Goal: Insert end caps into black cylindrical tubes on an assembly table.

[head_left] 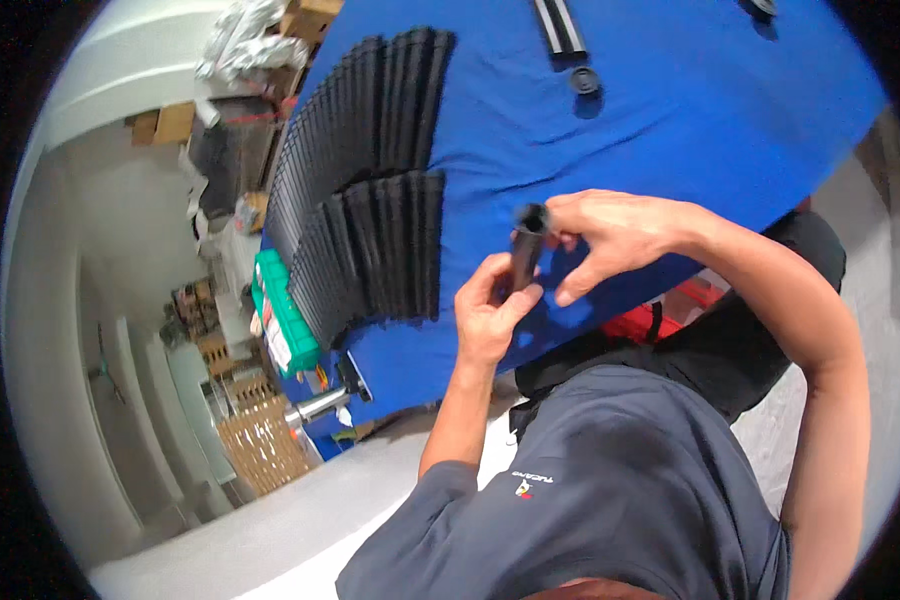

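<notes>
A short black tube stands nearly upright in my left hand, whose fingers and thumb are wrapped round its lower part. Its open round end points up and away from me. Beside that end is my right hand, its thumb spread away from the fingers. The right index fingertip is at or very near the tube's rim; I cannot tell whether it touches. Both hands are above the near edge of a table covered in blue cloth. On its left side, many black tubes lie packed in two rows.
Farther off lie a black piece with pale stripes and a round black cap. Another dark round part is at the far right. A green box sits at the table's left edge. Cardboard boxes are beyond.
</notes>
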Tool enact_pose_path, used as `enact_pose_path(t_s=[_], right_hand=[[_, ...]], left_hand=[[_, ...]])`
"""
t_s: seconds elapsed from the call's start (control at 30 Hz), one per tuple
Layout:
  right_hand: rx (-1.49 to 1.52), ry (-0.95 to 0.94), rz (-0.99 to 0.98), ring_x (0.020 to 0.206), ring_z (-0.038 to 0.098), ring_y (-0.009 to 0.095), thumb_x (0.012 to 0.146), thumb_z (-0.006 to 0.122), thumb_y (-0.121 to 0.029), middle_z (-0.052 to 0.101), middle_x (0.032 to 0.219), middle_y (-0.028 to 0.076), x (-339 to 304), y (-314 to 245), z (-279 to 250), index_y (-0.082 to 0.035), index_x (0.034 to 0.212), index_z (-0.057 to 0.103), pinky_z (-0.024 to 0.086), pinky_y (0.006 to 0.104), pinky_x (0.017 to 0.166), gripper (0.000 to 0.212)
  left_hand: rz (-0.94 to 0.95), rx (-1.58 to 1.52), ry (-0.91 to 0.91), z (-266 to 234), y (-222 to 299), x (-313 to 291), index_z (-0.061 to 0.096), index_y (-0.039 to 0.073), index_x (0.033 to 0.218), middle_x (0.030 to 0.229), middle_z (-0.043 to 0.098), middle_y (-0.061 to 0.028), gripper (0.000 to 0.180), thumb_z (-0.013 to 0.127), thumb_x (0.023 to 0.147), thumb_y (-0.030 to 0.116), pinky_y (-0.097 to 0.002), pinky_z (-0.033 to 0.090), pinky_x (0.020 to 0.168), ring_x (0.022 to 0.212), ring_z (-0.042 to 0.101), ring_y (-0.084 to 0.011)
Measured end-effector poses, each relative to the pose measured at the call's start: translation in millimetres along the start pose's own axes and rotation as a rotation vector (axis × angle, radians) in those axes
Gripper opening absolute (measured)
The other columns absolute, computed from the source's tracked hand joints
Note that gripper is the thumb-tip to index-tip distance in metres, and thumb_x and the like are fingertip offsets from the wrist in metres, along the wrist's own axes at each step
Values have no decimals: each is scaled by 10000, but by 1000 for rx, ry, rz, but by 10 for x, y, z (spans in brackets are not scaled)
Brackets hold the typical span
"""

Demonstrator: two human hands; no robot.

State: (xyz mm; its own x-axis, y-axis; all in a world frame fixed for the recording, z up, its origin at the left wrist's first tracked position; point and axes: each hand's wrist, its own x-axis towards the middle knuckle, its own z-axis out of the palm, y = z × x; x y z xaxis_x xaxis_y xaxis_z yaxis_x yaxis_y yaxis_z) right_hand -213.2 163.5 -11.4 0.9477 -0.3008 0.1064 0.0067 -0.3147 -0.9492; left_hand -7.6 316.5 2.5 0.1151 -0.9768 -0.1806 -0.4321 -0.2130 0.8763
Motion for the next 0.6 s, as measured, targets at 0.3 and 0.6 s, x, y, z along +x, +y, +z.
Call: enact_pose_path(t_s=[0.3, 0.6], right_hand=[[7, 11, -41, 776, 620, 383, 811, 700, -279, 623, 792, 216, 33, 110, 12, 29, 1024, 614, 467, 456, 696, 384], [-332, 5, 67, 779, 605, 413, 845, 642, -165, 618, 763, 236, -38, 143, -71, 43, 970, 612, 438, 485, 693, 244]], left_hand=[[-156, -891, 131, 222, 89, 49, 531, 66, 1223, 1256, 602, -160, 349, 663, 929, 200, -427, 546, 890, 1079, 622, -264], [538, 547, 313, 197, 17, 52, 615, 7, 995, 1021, 647, -137, 284, 789, 780, 71, -326, 513, 762, 876, 626, -250]])
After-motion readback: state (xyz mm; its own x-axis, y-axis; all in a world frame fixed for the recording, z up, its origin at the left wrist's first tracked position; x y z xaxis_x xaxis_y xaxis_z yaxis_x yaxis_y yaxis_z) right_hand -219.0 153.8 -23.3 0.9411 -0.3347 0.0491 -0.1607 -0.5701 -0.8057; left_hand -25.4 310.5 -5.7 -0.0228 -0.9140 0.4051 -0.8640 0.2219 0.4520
